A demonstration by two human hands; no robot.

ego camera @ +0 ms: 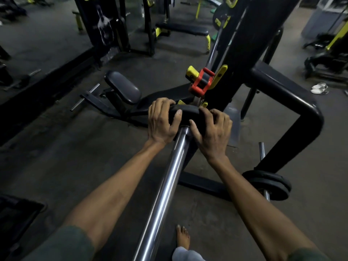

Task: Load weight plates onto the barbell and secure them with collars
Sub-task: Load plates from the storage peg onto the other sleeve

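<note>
On the near end of the chrome barbell sleeve (pixel 165 187), centre of the head view: one black weight plate (pixel 188 114), threaded on the sleeve, seen edge-on from above, its far face hidden.

Left hand (pixel 162 121): grip wrapped over the plate's left rim, fingers curled across the top edge, thumb laid on the near face; pinching the plate.

Right hand (pixel 212 130): grip on the plate's right rim, fingers spread over the top edge, thumb down beside the sleeve; likewise pinching the plate. Both forearms bare, dark green sleeves (pixel 62 243) at the bottom corners.

Beyond the plate, further up the bar: one red collar (pixel 201 82) with a dark centre, not touching the plate, close beside yellow rack fittings (pixel 220 76). Whether it sits on the bar or on the rack cannot be told.

Rack: black steel upright (pixel 243 44) rising just behind the hands, with a thick curved black arm (pixel 290 95) bending down to the right.

Stored plates: black weight plates (pixel 267 183) stacked on a low peg at the right, well apart from the hands.

Bench: black padded seat (pixel 122 87) and frame to the left of the bar, on the floor.

Floor (pixel 56 147): dark grey, worn. One bare foot (pixel 182 238) near the bottom edge, beside the sleeve. A pair of white sandals (pixel 320 88) far right. Further black-and-yellow machines in the background, dim and blurred.
</note>
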